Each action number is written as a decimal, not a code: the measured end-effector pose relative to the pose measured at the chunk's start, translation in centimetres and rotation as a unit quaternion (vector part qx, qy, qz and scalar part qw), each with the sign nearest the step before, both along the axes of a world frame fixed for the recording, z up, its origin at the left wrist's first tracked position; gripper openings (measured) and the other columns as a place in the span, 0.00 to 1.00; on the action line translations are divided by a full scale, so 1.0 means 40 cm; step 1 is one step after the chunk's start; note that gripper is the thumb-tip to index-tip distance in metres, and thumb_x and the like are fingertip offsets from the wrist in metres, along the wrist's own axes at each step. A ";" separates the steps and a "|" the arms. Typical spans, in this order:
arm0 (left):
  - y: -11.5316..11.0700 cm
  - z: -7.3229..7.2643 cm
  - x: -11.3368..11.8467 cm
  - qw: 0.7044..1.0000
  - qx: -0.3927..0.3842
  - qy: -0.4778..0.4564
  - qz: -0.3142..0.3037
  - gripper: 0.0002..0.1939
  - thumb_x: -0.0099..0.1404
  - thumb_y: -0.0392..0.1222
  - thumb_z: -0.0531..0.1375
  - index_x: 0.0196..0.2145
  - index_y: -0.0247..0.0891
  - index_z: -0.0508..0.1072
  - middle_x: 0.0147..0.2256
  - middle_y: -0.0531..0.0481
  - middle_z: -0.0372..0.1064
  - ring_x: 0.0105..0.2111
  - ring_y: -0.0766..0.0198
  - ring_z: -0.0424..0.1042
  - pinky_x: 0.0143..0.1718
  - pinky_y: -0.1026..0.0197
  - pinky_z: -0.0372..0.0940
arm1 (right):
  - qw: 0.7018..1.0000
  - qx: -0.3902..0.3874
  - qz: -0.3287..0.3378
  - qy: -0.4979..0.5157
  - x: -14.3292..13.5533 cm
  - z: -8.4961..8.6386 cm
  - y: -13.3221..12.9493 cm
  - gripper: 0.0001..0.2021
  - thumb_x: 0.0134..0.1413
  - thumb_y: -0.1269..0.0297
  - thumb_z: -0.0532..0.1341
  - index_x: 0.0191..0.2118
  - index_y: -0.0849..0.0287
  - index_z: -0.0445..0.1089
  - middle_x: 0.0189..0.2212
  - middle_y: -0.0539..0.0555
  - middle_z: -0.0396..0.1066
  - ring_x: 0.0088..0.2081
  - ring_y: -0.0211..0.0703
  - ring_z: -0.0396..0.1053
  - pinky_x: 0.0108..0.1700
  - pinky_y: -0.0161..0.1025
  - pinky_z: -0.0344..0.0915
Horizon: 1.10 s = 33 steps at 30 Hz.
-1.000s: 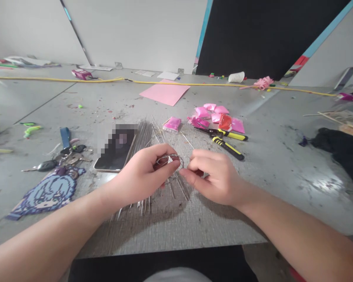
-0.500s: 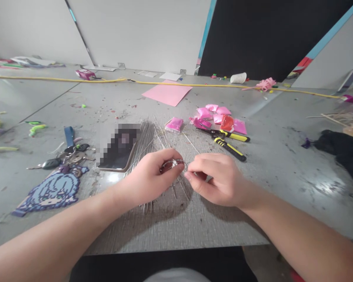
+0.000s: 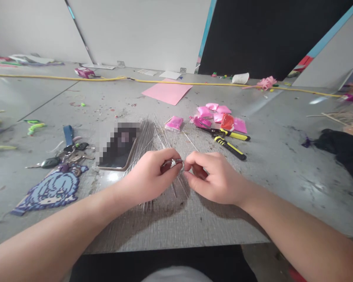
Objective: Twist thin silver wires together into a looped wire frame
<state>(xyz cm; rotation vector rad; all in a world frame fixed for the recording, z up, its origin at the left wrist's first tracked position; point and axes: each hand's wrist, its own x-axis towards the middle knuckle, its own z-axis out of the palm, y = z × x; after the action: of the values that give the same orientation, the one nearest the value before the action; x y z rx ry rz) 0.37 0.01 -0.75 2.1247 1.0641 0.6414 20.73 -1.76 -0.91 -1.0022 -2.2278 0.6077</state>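
My left hand [image 3: 153, 174] is closed, thumb and forefinger pinching a small loop of silvery wire [image 3: 173, 162] with a wrapped part at its middle. Just to its right is my right hand [image 3: 213, 178], its thumb and forefinger tips drawn together by the loop's end. Whatever lies between those tips is too small to make out. Under and behind my hands lie loose straight wires [image 3: 161, 135], and a thicker bundle of wires [image 3: 145, 133] runs beside my left hand. Pliers [image 3: 231, 148] with yellow and black handles rest beyond my right hand.
A phone [image 3: 117, 150] lies left of the wires, near keys [image 3: 73, 154] and a blue pixel-style charm [image 3: 53, 190]. Several pink packets [image 3: 204, 112] sit behind the pliers. Farther back are pink paper [image 3: 167, 92], a yellow cord [image 3: 194, 83] and a white cup [image 3: 240, 78].
My right hand has shifted slightly left, its forefinger now more arched. The wire loop appears flatter as my left hand tilts it. A blurred shape has entered at the far right edge.
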 end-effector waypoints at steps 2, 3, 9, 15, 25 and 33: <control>0.001 0.002 -0.001 1.000 0.006 -0.004 0.006 0.07 0.68 0.39 0.54 0.33 0.38 0.68 0.22 0.60 0.55 0.22 0.71 0.54 0.24 0.66 0.52 | 1.000 0.006 -0.010 -0.003 -0.001 -0.004 0.002 0.05 0.52 0.73 0.62 0.34 0.58 0.65 0.19 0.41 0.54 0.20 0.29 0.53 0.25 0.30 0.53; 0.000 0.003 -0.001 1.000 0.009 -0.003 0.005 0.06 0.68 0.39 0.54 0.33 0.38 0.68 0.21 0.60 0.55 0.22 0.71 0.54 0.23 0.66 0.52 | 1.000 0.012 -0.014 -0.002 -0.002 -0.007 0.003 0.05 0.52 0.73 0.62 0.33 0.58 0.65 0.18 0.41 0.55 0.20 0.29 0.53 0.25 0.30 0.53; -0.002 0.009 -0.002 1.000 0.011 -0.001 0.002 0.05 0.67 0.37 0.55 0.32 0.39 0.68 0.21 0.59 0.57 0.22 0.71 0.55 0.23 0.66 0.53 | 0.999 0.035 -0.013 0.011 -0.002 -0.019 0.005 0.05 0.51 0.75 0.63 0.32 0.59 0.67 0.18 0.41 0.56 0.20 0.29 0.55 0.25 0.29 0.54; 0.003 0.021 -0.009 0.996 -0.058 -0.048 0.049 0.06 0.69 0.44 0.56 0.35 0.40 0.69 0.22 0.59 0.60 0.21 0.71 0.64 0.21 0.68 0.58 | 0.993 0.107 0.024 0.046 0.001 0.001 0.005 0.03 0.55 0.75 0.62 0.34 0.61 0.68 0.26 0.47 0.62 0.26 0.31 0.61 0.30 0.32 0.58; 0.014 0.032 -0.016 0.980 -0.175 -0.090 0.038 0.07 0.68 0.47 0.59 0.35 0.42 0.70 0.22 0.58 0.62 0.19 0.71 0.67 0.20 0.69 0.61 | 0.991 0.115 0.026 0.058 0.007 0.003 0.011 0.04 0.59 0.68 0.62 0.34 0.61 0.68 0.26 0.48 0.62 0.27 0.33 0.60 0.31 0.34 0.59; 0.008 0.030 -0.017 0.983 -0.166 -0.075 0.008 0.09 0.69 0.48 0.57 0.34 0.41 0.69 0.23 0.58 0.61 0.19 0.70 0.66 0.20 0.67 0.61 | 0.986 0.101 0.103 0.084 0.011 0.014 0.008 0.05 0.64 0.70 0.57 0.35 0.61 0.67 0.26 0.50 0.61 0.28 0.35 0.57 0.31 0.36 0.58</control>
<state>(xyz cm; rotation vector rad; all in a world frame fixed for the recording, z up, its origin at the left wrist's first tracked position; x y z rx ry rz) -0.29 0.33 0.45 1.7558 1.0264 0.5760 21.17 -1.45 -0.34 -0.6006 -2.2048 0.5223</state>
